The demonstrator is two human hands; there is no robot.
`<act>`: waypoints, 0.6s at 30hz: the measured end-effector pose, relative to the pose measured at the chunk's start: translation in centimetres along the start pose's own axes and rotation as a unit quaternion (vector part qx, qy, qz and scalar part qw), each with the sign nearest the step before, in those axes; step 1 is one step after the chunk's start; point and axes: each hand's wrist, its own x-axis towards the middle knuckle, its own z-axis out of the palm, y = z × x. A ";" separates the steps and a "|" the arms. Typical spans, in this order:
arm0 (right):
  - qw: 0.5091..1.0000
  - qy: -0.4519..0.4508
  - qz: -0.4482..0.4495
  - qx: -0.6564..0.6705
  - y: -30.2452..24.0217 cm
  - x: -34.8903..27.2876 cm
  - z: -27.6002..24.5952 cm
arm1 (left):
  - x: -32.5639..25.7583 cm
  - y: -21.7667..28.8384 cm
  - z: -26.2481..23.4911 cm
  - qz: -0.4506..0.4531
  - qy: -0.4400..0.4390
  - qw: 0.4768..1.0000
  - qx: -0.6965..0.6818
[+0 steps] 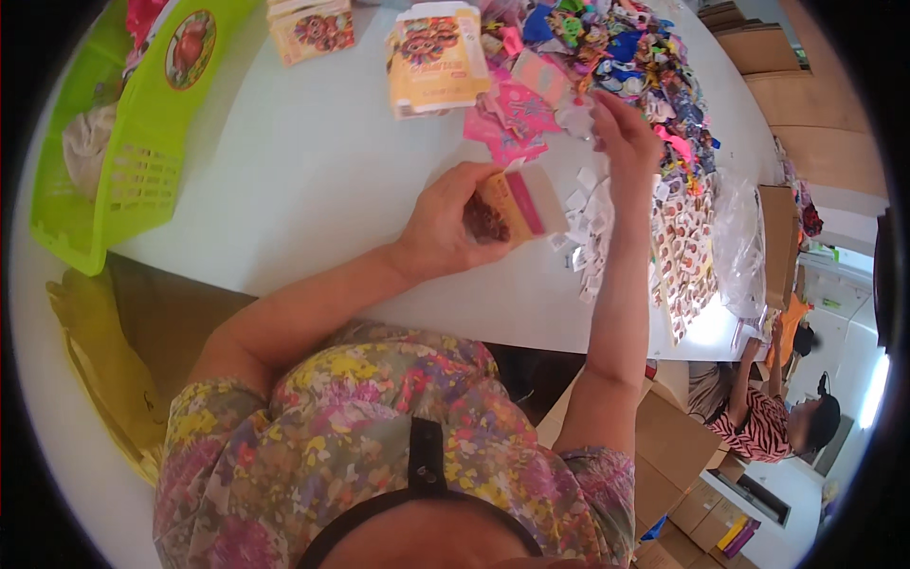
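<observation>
My left hand (455,220) is wrapped around a small yellow-orange carton (517,207) with printed pictures and a magenta stripe. The carton is tilted, and its far end seems to stand open. Farther right, my right hand (627,137) is raised with thumb and fingers pinched together. Whatever it pinches is too small or hidden to make out. Close to those fingertips are a clear plastic piece (574,120) and several pink packets (517,119). Beneath my right forearm lie scattered small white pieces (590,223).
Flattened yellow cartons (436,62) and a stack of cartons (311,33) lie at the back. A heap of colourful small toys (616,47) covers the far right, above rows of printed cards (684,247) and a plastic bag (739,237). A green basket (142,156) stands left. Another person (768,417) sits at right.
</observation>
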 end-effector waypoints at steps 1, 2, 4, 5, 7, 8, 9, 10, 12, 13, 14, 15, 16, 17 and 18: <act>0.999 -0.035 -0.010 0.025 -2.3 -1.6 -0.4 | 0.1 -0.2 -0.1 0.010 -0.003 1.000 0.023; 0.996 -0.069 -0.021 0.050 -4.3 -3.5 -0.7 | 0.2 -0.3 -0.1 0.021 -0.006 0.999 0.045; 0.992 -0.097 -0.067 0.044 -7.0 -7.0 -0.5 | 0.2 -0.6 0.1 0.006 -0.002 0.999 0.042; 0.992 -0.095 -0.065 0.044 -8.0 -8.0 -0.3 | 0.2 -0.6 0.1 -0.004 0.000 0.999 0.035; 0.950 -0.111 -0.236 -0.173 -8.9 -9.3 0.3 | 0.2 -0.8 0.1 0.004 0.002 0.998 0.060; 0.951 -0.106 -0.234 -0.174 -8.9 -9.7 0.7 | 0.3 -0.8 0.1 0.017 0.007 0.997 0.079; 0.928 -0.085 -0.278 -0.234 -8.7 -9.9 1.3 | 0.3 -0.9 0.2 0.020 0.003 0.997 0.078; 0.899 -0.064 -0.321 -0.292 -8.5 -10.1 1.8 | 0.4 -1.1 0.5 0.032 0.024 0.997 0.063; 0.892 -0.060 -0.317 -0.316 -8.1 -10.6 2.0 | 0.6 -1.1 0.6 0.046 0.048 0.997 0.047; 0.912 -0.038 -0.308 -0.269 -8.0 -10.8 2.0 | 0.7 -1.1 0.5 0.065 0.042 0.995 0.058; 0.929 -0.018 -0.299 -0.218 -7.9 -11.0 2.1 | 0.6 -1.1 0.3 0.083 0.038 0.993 0.071; 0.928 -0.017 -0.302 -0.217 -7.6 -11.4 2.2 | 0.5 -1.0 0.2 0.085 0.040 0.993 0.073; 0.944 0.028 -0.258 -0.204 -7.1 -11.9 2.4 | 0.4 -1.0 0.1 0.060 0.039 0.995 0.065; 0.955 0.074 -0.213 -0.190 -6.6 -12.4 2.6 | 0.4 -1.0 -0.1 0.035 0.036 0.997 0.057; 0.954 0.078 -0.217 -0.190 -6.2 -13.2 3.1 | 0.3 -1.0 0.0 0.039 0.037 0.997 0.057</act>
